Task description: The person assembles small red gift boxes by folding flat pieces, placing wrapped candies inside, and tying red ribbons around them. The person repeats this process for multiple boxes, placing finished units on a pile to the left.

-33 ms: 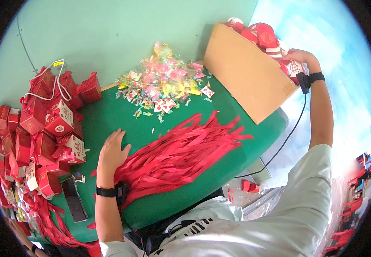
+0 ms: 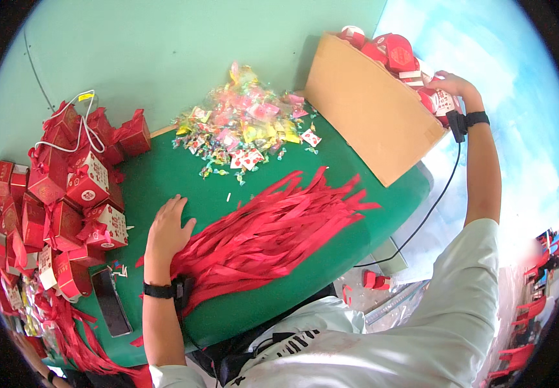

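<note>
My left hand (image 2: pixel 169 229) lies on the green table, fingers stretched and thumb apart, holding nothing. Its wrist rests beside a long bundle of red ribbons (image 2: pixel 279 233). At the upper right, my right hand (image 2: pixel 457 87) reaches over the edge of a brown cardboard carton (image 2: pixel 370 107). Its fingers curl round a red-and-white gift box (image 2: pixel 446 103) among other loose red boxes (image 2: pixel 399 53); the fingertips are partly hidden. Past my left hand spreads a heap of small wrapped candies (image 2: pixel 247 123) in shiny, colourful wrappers.
Ribbon-tied red gift boxes (image 2: pixel 50 174) are stacked on the left, a white cable (image 2: pixel 84 132) over them. A dark phone (image 2: pixel 111 302) lies in front, near more red ribbons (image 2: pixel 76 330). Another person's arm (image 2: pixel 34 359) shows at lower left. A black cable (image 2: pixel 444 194) hangs from my right wrist.
</note>
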`<state>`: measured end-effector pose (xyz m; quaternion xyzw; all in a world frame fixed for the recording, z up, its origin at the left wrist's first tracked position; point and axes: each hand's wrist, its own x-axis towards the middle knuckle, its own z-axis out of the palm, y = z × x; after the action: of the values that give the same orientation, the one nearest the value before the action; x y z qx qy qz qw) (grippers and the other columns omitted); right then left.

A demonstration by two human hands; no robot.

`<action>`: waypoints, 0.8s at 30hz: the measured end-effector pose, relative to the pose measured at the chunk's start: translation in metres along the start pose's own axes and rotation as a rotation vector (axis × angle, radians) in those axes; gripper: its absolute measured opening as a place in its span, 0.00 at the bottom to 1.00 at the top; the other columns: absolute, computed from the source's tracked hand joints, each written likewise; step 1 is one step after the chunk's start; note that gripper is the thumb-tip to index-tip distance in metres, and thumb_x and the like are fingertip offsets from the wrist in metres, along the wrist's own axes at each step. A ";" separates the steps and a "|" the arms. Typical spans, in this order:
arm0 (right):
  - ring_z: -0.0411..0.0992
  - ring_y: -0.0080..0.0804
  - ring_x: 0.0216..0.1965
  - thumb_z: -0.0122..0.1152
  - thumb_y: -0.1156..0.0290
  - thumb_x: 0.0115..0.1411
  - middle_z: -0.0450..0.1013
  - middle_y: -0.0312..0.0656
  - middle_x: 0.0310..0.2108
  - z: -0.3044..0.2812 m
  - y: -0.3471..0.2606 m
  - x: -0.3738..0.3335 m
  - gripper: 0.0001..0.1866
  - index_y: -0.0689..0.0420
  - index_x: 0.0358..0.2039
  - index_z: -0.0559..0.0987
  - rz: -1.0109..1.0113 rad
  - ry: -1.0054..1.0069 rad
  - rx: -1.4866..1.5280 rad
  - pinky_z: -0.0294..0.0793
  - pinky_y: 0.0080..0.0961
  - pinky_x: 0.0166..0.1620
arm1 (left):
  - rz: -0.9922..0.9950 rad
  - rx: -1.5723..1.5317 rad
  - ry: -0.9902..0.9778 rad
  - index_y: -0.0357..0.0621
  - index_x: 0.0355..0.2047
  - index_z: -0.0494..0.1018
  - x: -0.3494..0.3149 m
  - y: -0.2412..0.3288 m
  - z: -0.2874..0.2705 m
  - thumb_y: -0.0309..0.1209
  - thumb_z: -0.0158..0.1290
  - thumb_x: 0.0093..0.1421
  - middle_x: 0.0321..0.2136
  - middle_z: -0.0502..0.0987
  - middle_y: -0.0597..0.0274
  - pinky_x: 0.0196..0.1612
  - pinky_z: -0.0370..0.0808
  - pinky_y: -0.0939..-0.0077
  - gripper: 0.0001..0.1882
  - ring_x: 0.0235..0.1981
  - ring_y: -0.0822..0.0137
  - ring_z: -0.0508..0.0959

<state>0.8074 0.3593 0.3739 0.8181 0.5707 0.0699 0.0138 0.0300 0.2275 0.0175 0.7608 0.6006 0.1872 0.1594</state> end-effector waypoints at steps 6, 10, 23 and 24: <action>0.71 0.60 0.71 0.76 0.35 0.53 0.67 0.57 0.77 0.022 -0.012 -0.021 0.66 0.48 0.85 0.54 0.141 -0.186 0.242 0.73 0.74 0.63 | 0.025 0.091 0.080 0.39 0.70 0.72 -0.007 -0.014 -0.004 0.36 0.66 0.65 0.72 0.73 0.43 0.75 0.69 0.50 0.34 0.72 0.40 0.72; 0.73 0.61 0.68 0.80 0.44 0.55 0.67 0.63 0.75 0.000 0.084 0.001 0.64 0.48 0.85 0.54 0.027 0.089 0.297 0.78 0.55 0.66 | 0.074 0.004 0.060 0.39 0.71 0.72 0.011 -0.007 0.016 0.37 0.65 0.66 0.73 0.71 0.43 0.77 0.68 0.50 0.34 0.73 0.40 0.70; 0.73 0.41 0.69 0.82 0.57 0.63 0.73 0.52 0.70 0.027 -0.304 -0.190 0.56 0.60 0.82 0.57 -0.753 0.429 0.803 0.73 0.40 0.71 | 0.003 0.073 0.089 0.40 0.70 0.73 -0.008 -0.018 -0.005 0.37 0.65 0.66 0.72 0.72 0.43 0.76 0.68 0.51 0.33 0.73 0.42 0.71; 0.74 0.39 0.68 0.81 0.57 0.64 0.74 0.51 0.69 0.050 -0.330 -0.204 0.53 0.60 0.81 0.59 -0.865 0.352 0.854 0.74 0.39 0.70 | -0.001 0.072 0.097 0.40 0.69 0.73 -0.009 -0.017 -0.006 0.37 0.65 0.66 0.72 0.73 0.43 0.76 0.68 0.51 0.33 0.73 0.42 0.71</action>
<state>0.4377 0.2862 0.2708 0.4229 0.8211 -0.0427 -0.3810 0.0105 0.2227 0.0137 0.7557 0.6144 0.2020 0.1029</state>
